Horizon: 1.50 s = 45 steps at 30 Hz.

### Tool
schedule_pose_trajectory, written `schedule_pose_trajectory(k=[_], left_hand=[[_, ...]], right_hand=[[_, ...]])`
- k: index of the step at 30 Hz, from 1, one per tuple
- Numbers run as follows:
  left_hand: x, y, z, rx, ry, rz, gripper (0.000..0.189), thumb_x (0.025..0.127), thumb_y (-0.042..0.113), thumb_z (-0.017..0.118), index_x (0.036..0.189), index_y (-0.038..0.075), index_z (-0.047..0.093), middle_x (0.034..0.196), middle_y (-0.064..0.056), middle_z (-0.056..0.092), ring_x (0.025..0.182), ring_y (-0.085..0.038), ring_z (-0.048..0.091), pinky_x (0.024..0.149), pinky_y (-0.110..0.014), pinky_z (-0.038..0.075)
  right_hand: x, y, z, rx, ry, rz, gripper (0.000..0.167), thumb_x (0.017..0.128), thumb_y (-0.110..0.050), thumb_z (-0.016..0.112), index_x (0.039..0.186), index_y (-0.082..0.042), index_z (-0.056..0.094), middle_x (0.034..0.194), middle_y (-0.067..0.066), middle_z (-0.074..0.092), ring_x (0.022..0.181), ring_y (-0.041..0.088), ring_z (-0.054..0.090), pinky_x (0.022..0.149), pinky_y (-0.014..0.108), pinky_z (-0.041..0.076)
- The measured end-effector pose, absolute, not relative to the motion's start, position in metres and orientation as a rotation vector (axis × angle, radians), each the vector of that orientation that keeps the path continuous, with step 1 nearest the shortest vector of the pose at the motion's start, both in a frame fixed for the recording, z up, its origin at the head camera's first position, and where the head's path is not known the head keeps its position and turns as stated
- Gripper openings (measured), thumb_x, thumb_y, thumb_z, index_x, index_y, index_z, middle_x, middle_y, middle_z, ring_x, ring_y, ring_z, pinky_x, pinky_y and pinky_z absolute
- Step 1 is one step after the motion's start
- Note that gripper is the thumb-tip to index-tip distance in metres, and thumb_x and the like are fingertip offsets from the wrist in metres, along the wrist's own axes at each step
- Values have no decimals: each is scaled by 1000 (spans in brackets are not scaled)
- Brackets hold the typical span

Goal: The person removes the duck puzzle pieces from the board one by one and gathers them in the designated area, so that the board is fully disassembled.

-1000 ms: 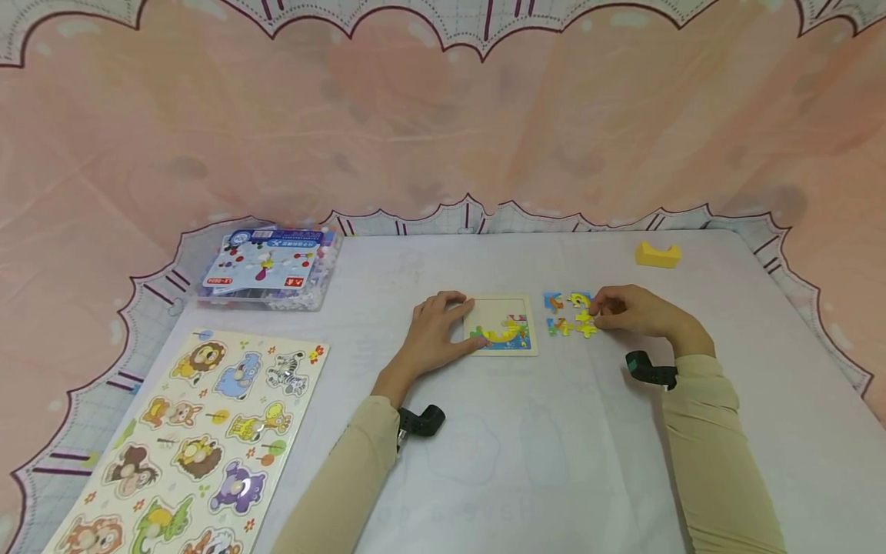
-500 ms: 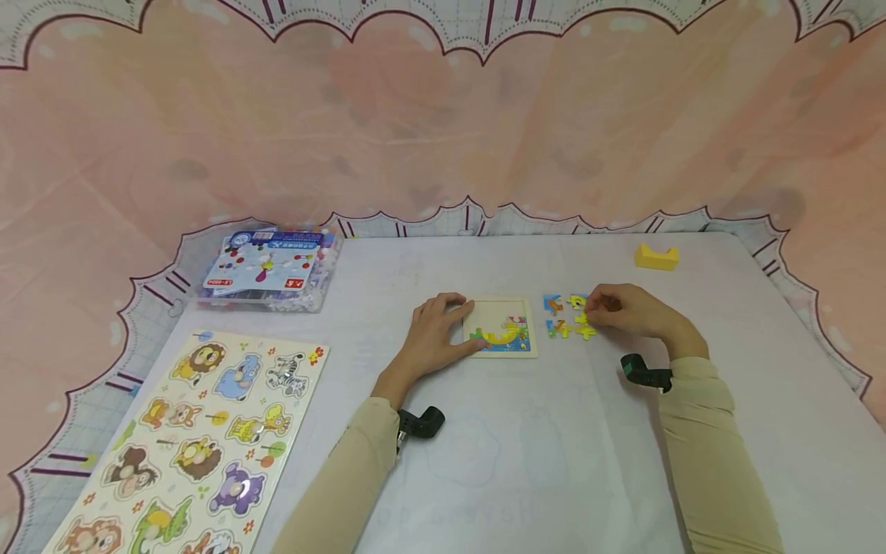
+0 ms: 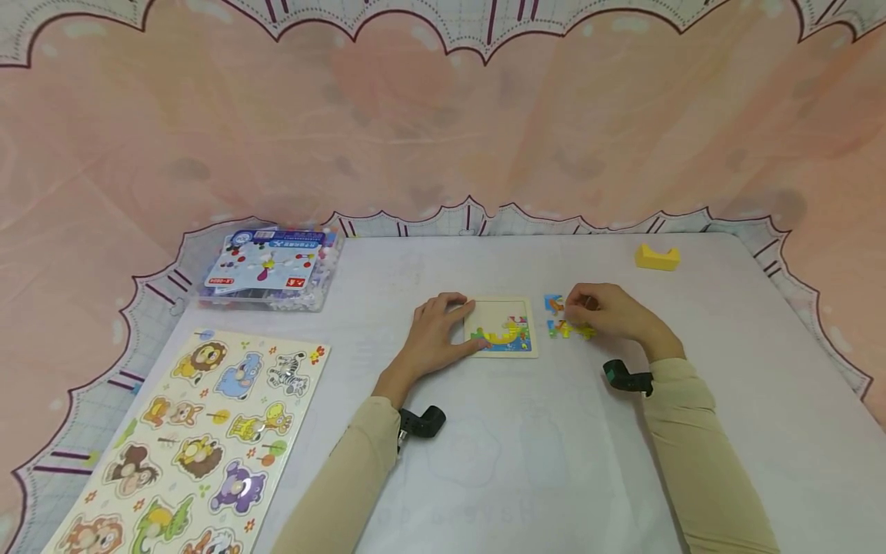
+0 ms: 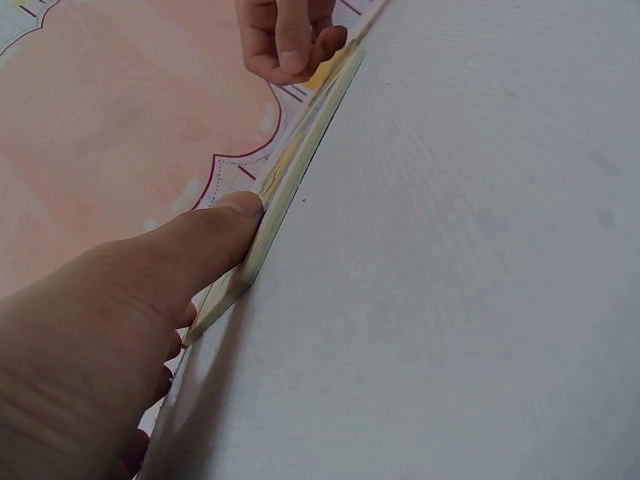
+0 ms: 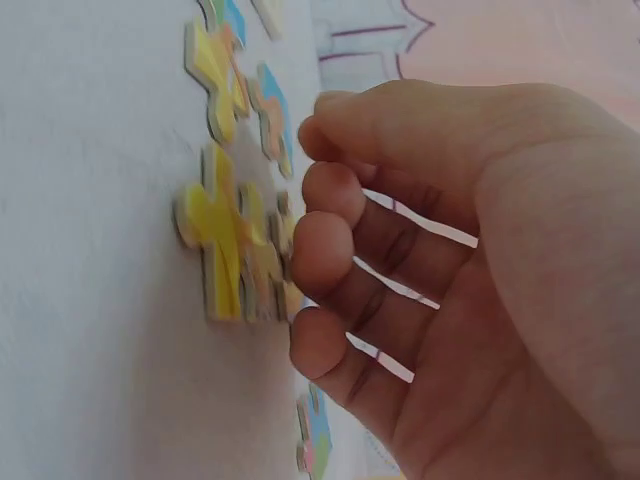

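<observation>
In the head view, my left hand holds a small wooden puzzle board at its left side, thumb on the near part and fingers at the far corner. Jigsaw pieces fill the board's lower part. The left wrist view shows the thumb pressed on the board's edge. To the right of the board, my right hand hovers over several loose jigsaw pieces, partly covering them. In the right wrist view, its fingers curl loosely beside a yellow puzzle piece, with nothing visible between thumb and fingers.
A large animal puzzle board lies at the left of the white-covered table. Behind it is a clear plastic box with a printed card. A yellow block sits at the back right.
My right hand has moved left across the loose puzzle pieces, now covering the upper right one and part of the lower right one. My left hand and the small board have stayed put.
</observation>
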<state>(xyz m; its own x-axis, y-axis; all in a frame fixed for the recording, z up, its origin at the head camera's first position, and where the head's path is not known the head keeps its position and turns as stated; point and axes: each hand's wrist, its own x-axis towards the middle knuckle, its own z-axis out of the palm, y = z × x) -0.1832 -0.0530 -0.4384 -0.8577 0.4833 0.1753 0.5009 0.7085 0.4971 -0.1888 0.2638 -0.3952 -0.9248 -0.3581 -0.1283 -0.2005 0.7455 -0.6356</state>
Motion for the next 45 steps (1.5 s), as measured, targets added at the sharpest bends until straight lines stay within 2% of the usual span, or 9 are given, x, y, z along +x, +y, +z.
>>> schedule_pose_trajectory(k=[13,17,22,28,36,41,45], left_hand=[[-184,-53,-439,-835,-2868,-840,72,80,49,70,139,13,49,138,-7,45,129,-25,40,109,-49,26],[-184,-53,-439,-838,-2870,-840,73,79,48,71,139,13,49,138,-7,44,129,-25,39,109,-49,25],[-183,-53,-438,-835,-2876,-840,73,80,49,70,139,13,49,138,-7,44,129,-25,39,110,-50,24],[-183,-53,-437,-830,-2877,-837,73,80,49,70,139,13,49,138,-7,45,129,-26,40,110,-50,25],[-183,-53,-439,-821,-2892,-833,73,80,50,70,140,14,48,138,-6,44,130,-25,39,111,-49,24],[-184,-53,-439,-822,-2890,-832,73,80,50,70,139,14,48,138,-6,44,130,-25,39,111,-49,23],[-184,-53,-439,-824,-2883,-835,72,80,50,70,139,14,49,138,-7,44,129,-26,39,110,-50,24]], right_hand=[[-192,248,-400,-516,2734,-957,14,94,-21,57,93,-9,63,80,4,61,70,15,49,56,23,41],[-191,245,-402,-509,2725,-966,12,93,-19,58,96,-9,62,82,4,62,69,15,50,55,24,43],[-189,239,-402,-533,2734,-971,8,92,-17,58,92,-10,61,76,3,58,68,16,49,53,24,42],[-188,230,-401,-557,2768,-932,7,92,-18,59,93,-12,62,77,1,56,72,16,49,59,25,41],[-187,221,-404,-626,2726,-952,15,91,-15,61,105,-12,65,83,1,56,77,16,49,67,24,41],[-186,215,-404,-624,2700,-925,22,89,-16,64,111,-12,65,81,0,54,76,15,48,65,24,40],[-185,212,-403,-616,2709,-887,23,87,-17,66,110,-12,66,79,-1,52,74,14,47,64,24,39]])
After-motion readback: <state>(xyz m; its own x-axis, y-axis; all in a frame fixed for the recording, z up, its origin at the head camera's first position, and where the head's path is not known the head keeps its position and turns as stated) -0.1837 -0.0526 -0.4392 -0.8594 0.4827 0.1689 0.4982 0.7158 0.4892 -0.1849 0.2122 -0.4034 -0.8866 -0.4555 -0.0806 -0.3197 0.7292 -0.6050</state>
